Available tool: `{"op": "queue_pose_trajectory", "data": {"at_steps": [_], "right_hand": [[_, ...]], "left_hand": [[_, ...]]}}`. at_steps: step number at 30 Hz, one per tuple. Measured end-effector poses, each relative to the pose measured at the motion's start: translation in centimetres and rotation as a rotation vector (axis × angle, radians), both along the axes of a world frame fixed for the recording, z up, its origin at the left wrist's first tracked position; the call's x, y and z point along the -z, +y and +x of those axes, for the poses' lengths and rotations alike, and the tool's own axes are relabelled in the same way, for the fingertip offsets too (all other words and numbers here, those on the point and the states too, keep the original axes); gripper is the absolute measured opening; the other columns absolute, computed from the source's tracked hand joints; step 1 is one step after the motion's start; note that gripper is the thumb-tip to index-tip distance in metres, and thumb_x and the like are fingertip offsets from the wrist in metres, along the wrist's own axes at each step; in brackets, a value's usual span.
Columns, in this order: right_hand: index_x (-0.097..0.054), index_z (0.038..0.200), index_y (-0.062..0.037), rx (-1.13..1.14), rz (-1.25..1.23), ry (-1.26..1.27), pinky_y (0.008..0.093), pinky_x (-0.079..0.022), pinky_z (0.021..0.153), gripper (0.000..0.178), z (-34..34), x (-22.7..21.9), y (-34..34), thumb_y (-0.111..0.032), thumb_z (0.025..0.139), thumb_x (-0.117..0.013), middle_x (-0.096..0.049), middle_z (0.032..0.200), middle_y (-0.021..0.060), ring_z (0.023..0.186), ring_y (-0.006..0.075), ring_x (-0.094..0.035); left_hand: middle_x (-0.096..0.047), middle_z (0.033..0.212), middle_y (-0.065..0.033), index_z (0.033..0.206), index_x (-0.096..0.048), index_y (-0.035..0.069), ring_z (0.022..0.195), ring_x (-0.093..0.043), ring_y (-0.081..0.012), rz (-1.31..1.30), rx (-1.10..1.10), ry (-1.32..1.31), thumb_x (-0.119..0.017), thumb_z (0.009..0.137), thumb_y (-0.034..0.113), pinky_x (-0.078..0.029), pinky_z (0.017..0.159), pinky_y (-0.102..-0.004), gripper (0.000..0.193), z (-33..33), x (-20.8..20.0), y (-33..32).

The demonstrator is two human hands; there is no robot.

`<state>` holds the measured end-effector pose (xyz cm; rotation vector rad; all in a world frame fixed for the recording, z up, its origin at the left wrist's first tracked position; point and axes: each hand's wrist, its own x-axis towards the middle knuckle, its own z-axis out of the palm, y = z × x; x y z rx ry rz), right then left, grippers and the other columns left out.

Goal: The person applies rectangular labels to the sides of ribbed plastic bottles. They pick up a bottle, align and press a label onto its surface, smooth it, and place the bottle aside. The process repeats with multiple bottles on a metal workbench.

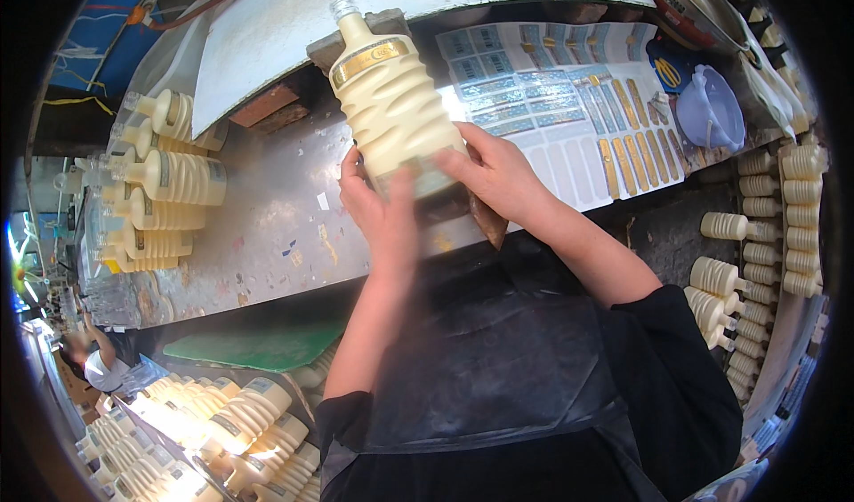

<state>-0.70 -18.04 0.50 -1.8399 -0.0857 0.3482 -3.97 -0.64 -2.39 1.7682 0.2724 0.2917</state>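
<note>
A cream-coloured bottle [396,102] with swirling ridges and a gold band label lies in front of me, its clear neck pointing away. My left hand [381,204] is closed around the bottle's lower left side, its thumb side smeared by motion near the base. On the other side, my right hand [492,171] grips the lower right edge, the thumb lying over the front. Between the thumbs a greyish label [418,175] shows near the base, partly covered. Behind the bottle's shoulder is a dark block [389,24].
Sheets of gold and silver labels [569,102] lie to the right, beside a lavender bucket [710,111]. Similar bottles are stacked at left [169,182], lower left [249,413] and right [756,226]. Another person [102,364] is at far left. The metal table [258,226] has paper scraps.
</note>
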Motion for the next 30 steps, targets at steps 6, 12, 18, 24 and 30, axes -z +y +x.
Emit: {"op": "queue_pose_trajectory", "data": {"at_steps": [6,12,18,24,30], "right_hand": [[-0.057,0.143,-0.0011,-0.029,0.263,0.119,0.0294,-0.050,0.093,0.045,0.8,0.6,-1.2,-0.029,0.107,-0.055,-0.068,0.123,0.0065,0.108,0.0139,-0.063],[-0.057,0.144,-0.0015,-0.016,0.242,-0.022,0.0244,-0.050,0.083,0.043,0.3,1.1,-1.5,-0.025,0.108,-0.053,-0.067,0.112,0.0017,0.096,0.0083,-0.059],[-0.058,0.142,-0.0013,-0.005,0.069,0.030,0.0238,-0.050,0.081,0.046,-0.1,-0.6,-1.3,-0.027,0.104,-0.062,-0.069,0.104,0.0017,0.090,0.0057,-0.060],[-0.059,0.140,-0.0009,0.035,0.062,-0.004,0.0250,-0.051,0.083,0.047,-0.6,0.4,0.0,-0.029,0.102,-0.065,-0.072,0.104,0.0027,0.088,0.0072,-0.062],[-0.064,0.131,-0.0026,0.066,0.198,0.037,0.0269,-0.051,0.089,0.038,0.7,-1.7,-1.5,-0.029,0.104,-0.060,-0.070,0.105,0.0025,0.095,0.0074,-0.062]], "left_hand": [[-0.039,0.150,-0.0145,0.155,-0.030,0.002,0.138,-0.041,-0.0242,-0.111,0.060,-0.042,-0.050,0.108,0.033,-0.032,0.118,-0.0391,0.060,0.2,0.7,0.6],[-0.042,0.150,-0.0134,0.156,-0.030,0.003,0.138,-0.043,-0.0227,-0.189,0.088,-0.038,-0.040,0.112,0.031,-0.032,0.118,-0.0370,0.053,-0.5,0.5,0.8],[-0.040,0.149,-0.0192,0.154,-0.034,-0.002,0.143,-0.036,-0.0285,-0.434,0.102,-0.085,-0.052,0.106,0.034,-0.027,0.121,-0.0423,0.063,-0.5,0.6,0.9],[-0.040,0.150,-0.0195,0.153,-0.035,-0.003,0.143,-0.036,-0.0293,-0.214,0.082,-0.065,-0.051,0.105,0.032,-0.027,0.121,-0.0428,0.062,-0.3,1.2,1.0],[-0.037,0.151,-0.0191,0.154,-0.034,-0.002,0.142,-0.037,-0.0293,-0.344,0.113,-0.061,-0.053,0.104,0.031,-0.028,0.120,-0.0428,0.063,-0.5,0.8,1.3]]}}
